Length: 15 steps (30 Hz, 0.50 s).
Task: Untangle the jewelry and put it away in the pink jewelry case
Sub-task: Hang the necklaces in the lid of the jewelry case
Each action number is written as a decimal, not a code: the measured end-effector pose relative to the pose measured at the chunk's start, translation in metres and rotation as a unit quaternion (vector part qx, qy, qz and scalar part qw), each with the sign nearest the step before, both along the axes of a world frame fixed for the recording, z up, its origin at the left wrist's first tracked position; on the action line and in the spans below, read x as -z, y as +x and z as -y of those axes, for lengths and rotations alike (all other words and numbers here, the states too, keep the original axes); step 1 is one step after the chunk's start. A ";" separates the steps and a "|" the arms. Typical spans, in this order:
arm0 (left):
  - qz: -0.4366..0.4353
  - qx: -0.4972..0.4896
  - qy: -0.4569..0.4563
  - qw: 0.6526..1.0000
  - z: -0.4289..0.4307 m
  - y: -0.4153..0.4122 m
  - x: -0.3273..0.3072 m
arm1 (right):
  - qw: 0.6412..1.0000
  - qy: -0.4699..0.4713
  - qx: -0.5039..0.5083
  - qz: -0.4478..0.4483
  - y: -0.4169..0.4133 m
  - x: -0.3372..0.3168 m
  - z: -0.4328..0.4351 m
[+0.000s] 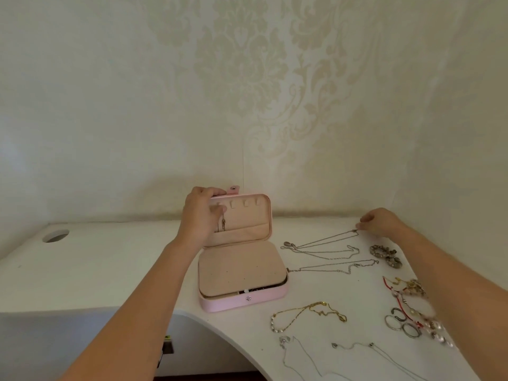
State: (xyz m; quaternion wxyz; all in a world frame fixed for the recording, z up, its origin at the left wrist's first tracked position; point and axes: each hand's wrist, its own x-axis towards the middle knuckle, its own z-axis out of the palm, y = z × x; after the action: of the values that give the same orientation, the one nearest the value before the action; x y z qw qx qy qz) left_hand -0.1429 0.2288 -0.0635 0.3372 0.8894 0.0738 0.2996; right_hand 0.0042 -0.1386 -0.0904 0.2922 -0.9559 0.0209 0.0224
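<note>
Left grip clasps the pink jewelry case lid; right grip pinches a silver necklace end.

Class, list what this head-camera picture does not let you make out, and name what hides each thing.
1. Head view: the lower tray of the pink jewelry case, covered by its beige insert.
2. Head view: the leftmost lid hooks, behind the left hand.
3. Head view: thin chains, cut off by the bottom edge.
4. Head view: beaded bracelets, blurred, partly behind the right forearm.
</note>
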 end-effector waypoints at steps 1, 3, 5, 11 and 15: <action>0.004 -0.006 0.009 1.000 0.001 0.000 0.001 | 1.000 0.005 0.001 -0.015 0.002 0.003 0.000; 0.019 -0.013 0.025 0.999 0.004 -0.001 0.004 | 0.999 0.022 -0.002 -0.036 0.004 0.006 0.000; 0.042 -0.014 0.033 0.998 0.007 -0.003 0.007 | 0.999 0.026 -0.007 -0.044 0.005 0.005 -0.001; 0.077 -0.002 0.033 0.996 0.010 -0.011 0.012 | 0.998 -0.005 -0.014 -0.065 0.007 0.000 -0.010; 0.061 0.007 0.016 0.998 0.011 -0.013 0.009 | 0.997 0.022 -0.027 -0.064 0.003 -0.002 -0.017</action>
State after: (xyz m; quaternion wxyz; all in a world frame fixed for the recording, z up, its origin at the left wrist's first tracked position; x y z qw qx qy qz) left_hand -0.1557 0.2179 -0.0729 0.3287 0.8753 0.0424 0.3521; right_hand 0.0068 -0.1219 -0.0888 0.3105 -0.9460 0.0129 0.0921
